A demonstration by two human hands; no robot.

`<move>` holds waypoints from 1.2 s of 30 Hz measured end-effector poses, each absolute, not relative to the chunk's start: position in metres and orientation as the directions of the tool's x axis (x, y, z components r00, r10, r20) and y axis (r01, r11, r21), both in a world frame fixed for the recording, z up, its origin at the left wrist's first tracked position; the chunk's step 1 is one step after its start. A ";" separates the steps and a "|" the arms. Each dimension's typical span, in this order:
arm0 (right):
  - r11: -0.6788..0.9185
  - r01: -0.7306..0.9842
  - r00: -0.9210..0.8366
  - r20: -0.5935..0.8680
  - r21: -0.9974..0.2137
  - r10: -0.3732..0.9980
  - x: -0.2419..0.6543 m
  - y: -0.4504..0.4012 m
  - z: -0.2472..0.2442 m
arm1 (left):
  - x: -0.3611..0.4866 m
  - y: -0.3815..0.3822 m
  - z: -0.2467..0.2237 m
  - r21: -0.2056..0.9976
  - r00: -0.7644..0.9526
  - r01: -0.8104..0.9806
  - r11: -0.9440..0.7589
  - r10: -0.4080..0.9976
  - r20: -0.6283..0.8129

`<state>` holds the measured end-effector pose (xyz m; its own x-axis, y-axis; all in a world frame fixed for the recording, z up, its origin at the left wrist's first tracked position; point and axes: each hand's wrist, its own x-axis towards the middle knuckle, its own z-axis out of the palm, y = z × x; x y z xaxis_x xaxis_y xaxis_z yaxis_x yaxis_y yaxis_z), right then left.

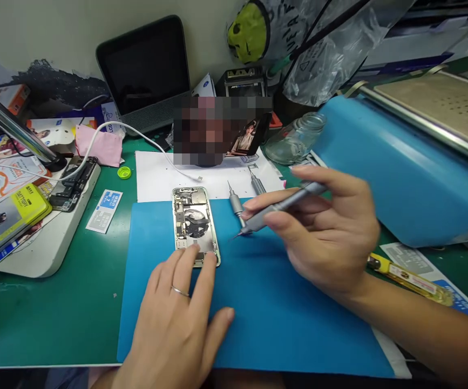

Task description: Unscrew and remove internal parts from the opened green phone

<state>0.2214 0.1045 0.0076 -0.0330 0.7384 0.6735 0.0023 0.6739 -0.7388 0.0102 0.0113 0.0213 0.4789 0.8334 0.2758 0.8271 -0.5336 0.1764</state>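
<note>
An opened smartphone (196,224) lies on the blue mat (282,319), its inner boards and a dark round coil area facing up. My left hand (181,308) rests over the phone's lower end, fingertips touching it and thumb apart; a ring is on one finger. Between the thumb and fingers of my right hand (326,232) is a slim grey precision screwdriver (278,208). Its tip points down and left, to the right of the phone and apart from it. Just behind lie two more screwdrivers, a nearer one (236,201) and a farther one (257,182).
A glass jar (294,140) and a white cable (136,132) are at the back. A dark-screened device (144,70) leans by the wall. Boxes (11,221) and a lamp pole (23,132) stand left. A yellow cutter (409,278) lies beside my right forearm.
</note>
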 end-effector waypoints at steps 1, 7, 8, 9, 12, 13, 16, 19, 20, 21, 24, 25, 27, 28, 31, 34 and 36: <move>0.659 -0.038 -0.001 0.660 -0.751 0.751 0.217 0.103 0.012 | 0.009 0.011 0.022 0.206 0.440 0.839 -0.503 0.851 0.285; 0.651 -0.133 0.033 0.653 -0.747 0.756 0.198 0.100 0.013 | 0.008 0.011 0.015 0.360 0.227 0.867 -0.345 0.916 0.331; 0.667 -0.129 0.037 0.668 -0.734 0.743 0.198 0.100 0.009 | 0.008 0.011 0.014 0.376 0.206 0.865 -0.332 0.918 0.339; 0.690 -0.126 0.039 0.692 -0.713 0.721 0.198 0.099 0.005 | 0.010 0.010 0.013 0.390 0.187 0.862 -0.323 0.919 0.347; 0.747 -0.122 0.004 0.753 -0.653 0.659 0.202 0.094 -0.001 | 0.016 0.010 0.014 0.423 0.139 0.856 -0.298 0.920 0.366; 0.758 -0.125 -0.014 0.765 -0.640 0.643 0.204 0.093 -0.001 | 0.018 0.010 0.015 0.430 0.130 0.856 -0.288 0.923 0.361; 0.762 -0.114 -0.037 0.769 -0.638 0.638 0.208 0.088 0.000 | 0.024 0.010 0.017 0.447 0.113 0.856 -0.261 0.937 0.331; 0.755 -0.058 0.019 0.756 -0.653 0.654 0.208 0.085 0.001 | 0.027 0.013 0.016 0.462 0.102 0.852 -0.247 0.944 0.315; 0.748 -0.037 0.031 0.748 -0.662 0.663 0.207 0.084 0.002 | 0.027 0.013 0.016 0.465 0.100 0.850 -0.247 0.943 0.318; 0.740 -0.021 0.037 0.739 -0.673 0.673 0.206 0.084 0.002 | 0.027 0.014 0.015 0.464 0.101 0.849 -0.251 0.941 0.324; 0.715 -0.015 0.054 0.713 -0.699 0.699 0.204 0.084 0.003 | 0.027 0.014 0.014 0.458 0.125 0.845 -0.274 0.936 0.330; 0.710 -0.026 0.060 0.708 -0.703 0.704 0.204 0.084 0.003 | 0.027 0.014 0.013 0.457 0.135 0.844 -0.281 0.936 0.326; 0.704 -0.053 0.062 0.701 -0.708 0.710 0.203 0.085 0.003 | 0.027 0.014 0.013 0.453 0.156 0.840 -0.297 0.934 0.322; 0.698 -0.063 0.059 0.696 -0.713 0.716 0.203 0.085 0.004 | 0.028 0.014 0.013 0.452 0.163 0.839 -0.304 0.932 0.324; 0.684 -0.057 0.045 0.682 -0.728 0.730 0.202 0.085 0.004 | 0.029 0.014 0.013 0.449 0.189 0.830 -0.331 0.924 0.332; 0.695 0.008 0.060 0.694 -0.719 0.717 0.202 0.083 0.003 | 0.030 0.012 0.013 0.431 0.197 0.837 -0.337 0.921 0.337; 0.687 0.057 0.074 0.689 -0.724 0.721 0.204 0.082 0.001 | 0.030 0.011 0.013 0.422 0.196 0.844 -0.332 0.922 0.334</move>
<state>0.2035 0.0822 0.0011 0.0739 0.7206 0.6894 0.0574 0.6871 -0.7243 0.0298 0.0109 0.0129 0.1961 0.9221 0.3336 0.8435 -0.3321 0.4222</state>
